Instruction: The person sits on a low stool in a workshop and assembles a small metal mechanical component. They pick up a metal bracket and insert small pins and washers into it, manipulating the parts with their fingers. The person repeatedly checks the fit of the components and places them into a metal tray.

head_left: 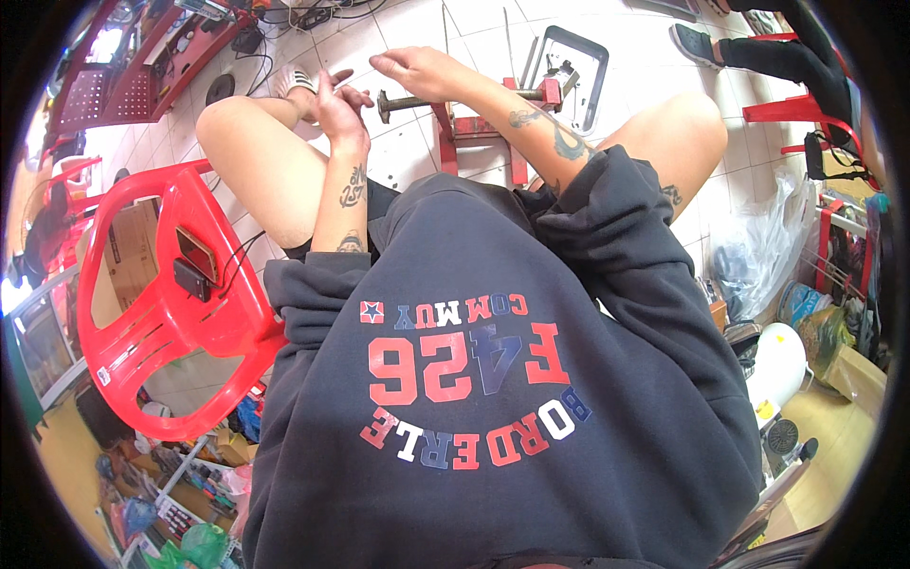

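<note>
On the tiled floor before me stands a red metal frame (479,127) with a long dark bar (409,101) across its top, like a clamp or vise. The bar has a round flat end at the left. My right hand (419,72) hovers by the bar's left part, fingers stretched out and pointing left, with nothing seen in it. My left hand (341,109) is raised to the left of the bar's end, fingers apart and empty. Whether either hand touches the bar, I cannot tell. Beyond my right forearm lies a dark rectangular tray (599,85) with small metal pieces in it.
A red plastic chair (261,294) stands at my left, a phone (196,252) and a small black item (191,279) on it. Another person's shoe (695,45) is at the far right. A plastic bag (758,251) and clutter lie at my right. Cables (313,13) run along the back.
</note>
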`<control>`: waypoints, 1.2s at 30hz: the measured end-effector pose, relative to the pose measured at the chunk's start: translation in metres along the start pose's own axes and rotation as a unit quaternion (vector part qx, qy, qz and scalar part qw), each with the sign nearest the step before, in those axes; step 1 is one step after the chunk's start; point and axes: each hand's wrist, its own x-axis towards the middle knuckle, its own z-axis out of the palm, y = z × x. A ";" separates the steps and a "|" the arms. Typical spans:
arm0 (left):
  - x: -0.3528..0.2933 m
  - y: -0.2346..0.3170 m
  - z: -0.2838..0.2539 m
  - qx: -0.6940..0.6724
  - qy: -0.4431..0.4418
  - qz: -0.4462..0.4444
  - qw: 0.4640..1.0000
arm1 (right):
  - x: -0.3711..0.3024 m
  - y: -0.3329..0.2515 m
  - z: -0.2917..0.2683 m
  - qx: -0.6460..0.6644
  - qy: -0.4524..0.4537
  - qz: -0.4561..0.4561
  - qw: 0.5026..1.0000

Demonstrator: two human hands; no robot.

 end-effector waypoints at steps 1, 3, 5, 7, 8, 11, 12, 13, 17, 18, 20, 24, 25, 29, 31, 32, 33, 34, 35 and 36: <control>0.001 0.002 -0.007 -0.030 -0.015 0.004 0.999 | -0.001 -0.005 -0.002 -0.002 -0.078 0.031 0.996; 0.004 0.001 -0.012 0.057 0.049 0.019 0.997 | -0.002 -0.017 -0.010 -0.008 -0.232 0.093 0.968; 0.007 -0.003 -0.011 0.110 0.094 -0.032 0.989 | 0.000 -0.013 -0.007 0.014 -0.191 0.065 0.979; 0.009 -0.010 -0.004 0.127 0.121 -0.146 0.974 | 0.007 -0.008 -0.008 0.098 -0.155 0.024 0.983; 0.007 -0.014 -0.003 0.173 0.080 -0.204 0.960 | 0.010 -0.004 -0.012 0.135 -0.169 0.024 0.976; 0.002 -0.021 -0.008 0.183 0.016 -0.182 0.966 | 0.011 -0.028 -0.016 0.088 -0.176 0.082 0.977; 0.000 -0.018 0.000 0.141 0.014 -0.149 0.979 | 0.009 -0.025 -0.017 0.057 -0.148 0.078 0.984; -0.004 -0.011 0.012 0.099 0.011 -0.115 0.988 | 0.006 -0.013 -0.013 0.023 -0.128 0.068 0.989; -0.004 0.005 0.012 -0.094 0.000 0.001 0.996 | -0.005 0.002 -0.003 -0.047 -0.145 0.062 0.986; -0.002 0.007 -0.002 -0.063 -0.036 0.022 0.997 | -0.005 -0.009 -0.005 -0.048 -0.189 0.069 0.978; -0.003 0.007 -0.005 0.070 0.050 0.022 0.996 | -0.002 -0.022 -0.012 -0.057 -0.239 0.086 0.965; -0.006 0.001 0.014 0.149 0.109 -0.150 0.971 | 0.002 -0.018 -0.022 0.080 -0.211 0.046 0.973; -0.006 -0.002 0.010 0.166 0.087 -0.222 0.957 | 0.004 -0.018 -0.019 0.084 -0.192 0.042 0.977; 0.007 -0.012 -0.004 0.100 -0.034 -0.105 0.989 | 0.011 -0.009 -0.012 0.058 -0.101 0.057 0.992; -0.003 0.000 0.012 0.018 -0.004 -0.026 0.999 | 0.009 0.006 -0.014 0.006 -0.102 0.095 0.990; -0.005 0.006 0.010 -0.007 -0.009 -0.013 1.000 | 0.009 0.008 -0.014 -0.026 -0.131 0.115 0.984; -0.007 0.010 0.007 -0.032 -0.014 -0.001 0.999 | 0.008 0.007 -0.015 -0.059 -0.160 0.135 0.976; -0.009 0.014 0.008 -0.021 -0.010 0.009 1.000 | 0.004 0.005 -0.014 -0.072 -0.199 0.144 0.967; -0.008 0.011 0.009 0.013 0.017 0.012 1.000 | 0.000 0.003 -0.011 -0.086 -0.220 0.118 0.965; -0.006 0.010 0.004 0.047 0.048 0.019 0.998 | -0.003 -0.005 -0.006 -0.097 -0.244 0.087 0.961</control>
